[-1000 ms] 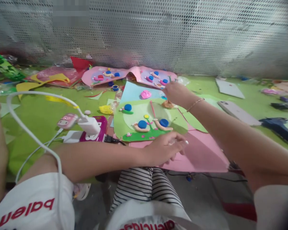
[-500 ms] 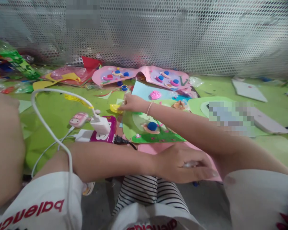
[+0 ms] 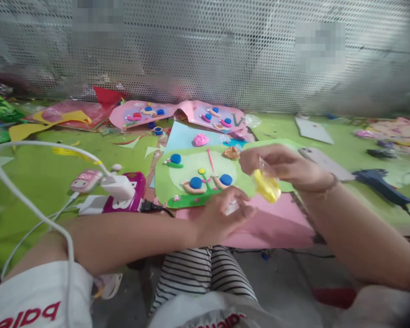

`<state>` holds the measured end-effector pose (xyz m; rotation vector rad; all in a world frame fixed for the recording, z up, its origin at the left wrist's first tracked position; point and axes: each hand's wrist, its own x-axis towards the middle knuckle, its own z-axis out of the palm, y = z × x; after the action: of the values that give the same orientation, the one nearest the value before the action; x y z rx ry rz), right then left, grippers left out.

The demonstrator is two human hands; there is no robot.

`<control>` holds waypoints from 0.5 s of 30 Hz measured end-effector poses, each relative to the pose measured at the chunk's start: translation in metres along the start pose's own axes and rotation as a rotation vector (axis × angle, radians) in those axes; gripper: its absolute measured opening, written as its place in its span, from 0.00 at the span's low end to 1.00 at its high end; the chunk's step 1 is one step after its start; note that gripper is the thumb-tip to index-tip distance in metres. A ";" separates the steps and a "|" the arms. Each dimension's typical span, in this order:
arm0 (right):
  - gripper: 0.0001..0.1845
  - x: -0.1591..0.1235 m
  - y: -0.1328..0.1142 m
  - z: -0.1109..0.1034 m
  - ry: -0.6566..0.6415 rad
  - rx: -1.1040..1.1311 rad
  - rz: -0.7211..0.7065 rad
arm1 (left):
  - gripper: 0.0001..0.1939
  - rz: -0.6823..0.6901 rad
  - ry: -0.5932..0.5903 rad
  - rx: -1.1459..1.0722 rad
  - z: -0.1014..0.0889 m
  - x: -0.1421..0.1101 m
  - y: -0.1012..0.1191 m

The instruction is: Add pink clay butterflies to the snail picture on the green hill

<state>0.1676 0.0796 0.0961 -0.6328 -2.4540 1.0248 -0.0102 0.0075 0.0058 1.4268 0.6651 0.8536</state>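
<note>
- At the near edge of the table (image 3: 48, 166), over a pink sheet (image 3: 287, 225), we are seeing the left hand (image 3: 213, 218) with fingers curling half closed; something pale (image 3: 231, 207) is showing among them, but we are not managing to tell what it is, or whether it is gripped.
- A little further and to the right, the right hand (image 3: 276, 166) is pinching, with fingertips closed, the clear wrapper of the yellow clay (image 3: 269, 187); this lump is hanging in the air, so we are judging it not yet placed.
- Just beyond the left hand, the green card (image 3: 161, 182) is already bearing three blue-shelled snails (image 3: 195, 183) and a yellow flower (image 3: 201, 171); we are counting these as done.
- At this card's far edge, brown clay (image 3: 231, 153) is lying in a lump, and beyond it pink clay (image 3: 201, 139) is resting on a blue sheet (image 3: 176, 133); both are looking unshaped.
- Farthest, before the perforated screen (image 3: 205, 54), a pink card (image 3: 118, 117) is carrying more snails and looking nearer to finished; what is left on the green one, we are only guessing.
</note>
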 end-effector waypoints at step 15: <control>0.04 -0.029 0.029 0.027 0.277 -0.140 -0.170 | 0.11 -0.199 0.193 -0.154 0.011 0.011 -0.004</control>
<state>0.1842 0.0677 0.0516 -0.5572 -2.3012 0.6565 0.0057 0.0102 0.0032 1.1287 0.8540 0.8715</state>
